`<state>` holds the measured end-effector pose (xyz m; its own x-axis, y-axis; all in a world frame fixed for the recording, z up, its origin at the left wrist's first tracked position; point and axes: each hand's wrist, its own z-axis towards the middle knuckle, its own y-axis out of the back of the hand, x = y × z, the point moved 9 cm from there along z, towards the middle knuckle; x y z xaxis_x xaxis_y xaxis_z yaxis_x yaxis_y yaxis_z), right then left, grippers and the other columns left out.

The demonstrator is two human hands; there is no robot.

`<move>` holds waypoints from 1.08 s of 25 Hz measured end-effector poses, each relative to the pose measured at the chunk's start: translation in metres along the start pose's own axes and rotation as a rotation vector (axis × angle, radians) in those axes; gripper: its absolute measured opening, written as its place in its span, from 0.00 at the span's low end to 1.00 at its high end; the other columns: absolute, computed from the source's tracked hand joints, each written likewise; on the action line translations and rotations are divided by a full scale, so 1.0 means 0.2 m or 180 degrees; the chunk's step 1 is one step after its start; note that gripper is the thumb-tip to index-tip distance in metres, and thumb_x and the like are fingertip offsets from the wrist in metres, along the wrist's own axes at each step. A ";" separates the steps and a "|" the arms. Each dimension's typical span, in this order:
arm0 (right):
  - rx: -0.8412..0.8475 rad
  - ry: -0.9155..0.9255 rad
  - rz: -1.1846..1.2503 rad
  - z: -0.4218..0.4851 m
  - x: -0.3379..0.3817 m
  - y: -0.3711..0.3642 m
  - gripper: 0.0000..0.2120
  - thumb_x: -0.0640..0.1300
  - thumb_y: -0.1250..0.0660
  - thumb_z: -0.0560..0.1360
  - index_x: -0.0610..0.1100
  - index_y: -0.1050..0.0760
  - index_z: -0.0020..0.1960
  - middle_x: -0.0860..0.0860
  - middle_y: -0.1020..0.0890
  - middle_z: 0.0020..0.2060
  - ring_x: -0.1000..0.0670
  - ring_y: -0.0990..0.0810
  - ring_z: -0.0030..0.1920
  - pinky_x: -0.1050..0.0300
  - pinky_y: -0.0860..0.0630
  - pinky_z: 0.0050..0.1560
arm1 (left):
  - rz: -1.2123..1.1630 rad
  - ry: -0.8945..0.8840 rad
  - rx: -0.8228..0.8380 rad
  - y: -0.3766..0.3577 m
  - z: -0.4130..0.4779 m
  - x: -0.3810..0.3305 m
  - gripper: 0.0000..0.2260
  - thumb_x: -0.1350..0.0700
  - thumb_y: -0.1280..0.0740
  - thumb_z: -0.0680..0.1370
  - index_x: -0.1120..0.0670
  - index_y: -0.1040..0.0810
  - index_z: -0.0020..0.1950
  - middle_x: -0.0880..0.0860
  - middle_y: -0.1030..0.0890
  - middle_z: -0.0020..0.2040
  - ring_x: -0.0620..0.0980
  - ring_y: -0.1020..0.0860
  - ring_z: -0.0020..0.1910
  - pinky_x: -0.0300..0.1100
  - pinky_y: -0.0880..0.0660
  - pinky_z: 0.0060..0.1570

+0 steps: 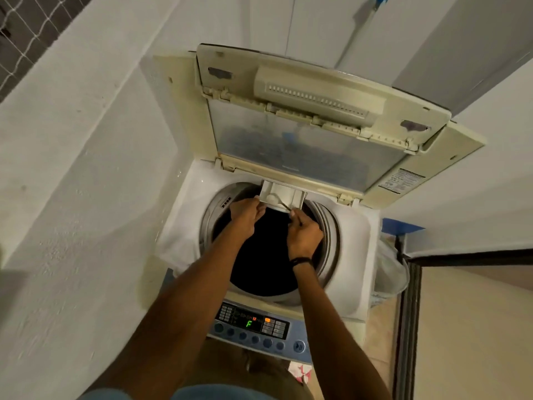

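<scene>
Just beyond both hands, drawer (pixel 292 193) juts over the tub (pixel 327 235), long axis left-right. Left hand (pixel 245 212) pinches its near-left corner; right hand (pixel 302 232), equally near, grips a thin tool (pixel 285 205) I'd angle up-left into it.

Pale detergent drawer (pixel 284 194) stood pulled out over the rear rim of the drum (pixel 328 226), thin tool (pixel 285 207), possibly a spoon, slanted, its tip inside the drawer

view: head, worn by me | from: standing over the washer (pixel 353 243), at its panel (pixel 253 324) side | faces: forward, steeply down into the drum (pixel 265 255) | range: close, wide-angle, lid (pixel 302 145) at far side
</scene>
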<state>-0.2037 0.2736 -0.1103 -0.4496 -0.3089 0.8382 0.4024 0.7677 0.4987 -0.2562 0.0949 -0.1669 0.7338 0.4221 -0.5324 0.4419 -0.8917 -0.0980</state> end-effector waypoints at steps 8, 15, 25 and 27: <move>-0.0364 0.0656 -0.0437 -0.09 0.12 0.03 0.14 0.32 0.36 0.78 0.36 0.20 0.62 0.41 0.16 0.57 0.43 0.18 0.59 0.57 0.26 0.65 | -0.0092 0.0046 0.0098 0.01 0.06 0.01 0.10 0.63 0.33 0.79 0.66 0.22 0.58 0.61 0.18 0.50 0.50 0.19 0.42 0.43 0.19 0.51; -0.0307 0.0760 -0.0580 -0.13 0.12 0.03 0.14 0.31 0.35 0.77 0.35 0.20 0.62 0.40 0.16 0.56 0.43 0.19 0.59 0.49 0.24 0.66 | -0.0035 0.0086 0.0170 0.00 0.06 0.01 0.12 0.62 0.33 0.79 0.67 0.22 0.61 0.59 0.18 0.46 0.48 0.20 0.40 0.43 0.19 0.52; 0.0249 -0.2147 0.2668 -0.26 -0.07 0.10 0.06 0.36 0.33 0.79 0.36 0.19 0.53 0.44 0.17 0.42 0.54 0.23 0.33 0.69 0.24 0.30 | -0.0564 -0.0158 0.0399 0.14 -0.31 -0.15 0.13 0.61 0.34 0.80 0.65 0.23 0.62 0.60 0.19 0.47 0.54 0.19 0.51 0.44 0.21 0.54; 0.0501 -0.2012 0.2705 -0.34 0.05 0.14 0.06 0.37 0.33 0.78 0.37 0.19 0.51 0.45 0.17 0.41 0.55 0.23 0.32 0.70 0.25 0.28 | -0.0712 -0.0341 0.0487 0.24 -0.48 -0.23 0.12 0.61 0.33 0.79 0.64 0.22 0.61 0.61 0.17 0.48 0.54 0.17 0.51 0.43 0.20 0.51</move>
<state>-0.1433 0.2541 -0.0739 -0.4200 0.6736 0.6082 0.6910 0.6718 -0.2668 -0.2189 0.0480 -0.0667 0.5646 0.5987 -0.5681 0.4976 -0.7961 -0.3444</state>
